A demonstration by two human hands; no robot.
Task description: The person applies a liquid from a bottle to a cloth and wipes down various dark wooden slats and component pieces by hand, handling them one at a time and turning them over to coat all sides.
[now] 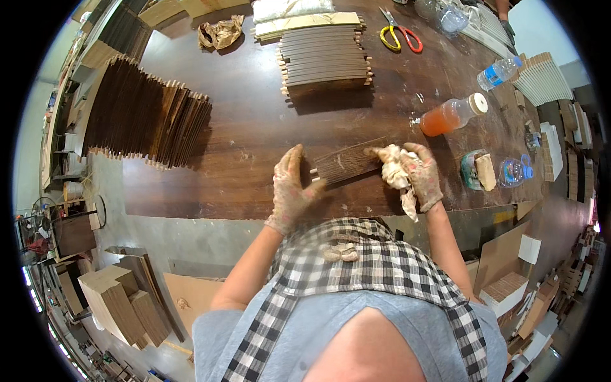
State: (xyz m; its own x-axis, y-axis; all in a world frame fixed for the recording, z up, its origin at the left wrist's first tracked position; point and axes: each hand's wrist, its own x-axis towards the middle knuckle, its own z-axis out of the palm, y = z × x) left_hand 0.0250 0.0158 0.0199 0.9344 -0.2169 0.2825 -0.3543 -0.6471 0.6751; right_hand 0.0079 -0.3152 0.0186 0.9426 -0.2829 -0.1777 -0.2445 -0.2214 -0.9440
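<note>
A dark brown wooden slat [347, 162] with pale dowels at its left end lies slanted near the table's front edge. My left hand [291, 193], in a stained patterned glove, is beside that end with fingers apart; the thumb reaches close to the slat, and whether it touches I cannot tell. In my gloved right hand [423, 175] is a crumpled cream cloth [396, 170], next to the slat's right end. Beyond, a row of dowelled slats [326, 57] lies packed together. On the left stands a bigger stack of dark slats [146, 114].
Right of my right hand stand a bottle of orange liquid [445, 118], a cut container with a tan block [485, 172] and a clear bottle [514, 170]. Farther off are a water bottle [499, 73], scissors [400, 32] and crumpled brown paper [220, 32]. Another person's hand [507, 28] shows at the far right.
</note>
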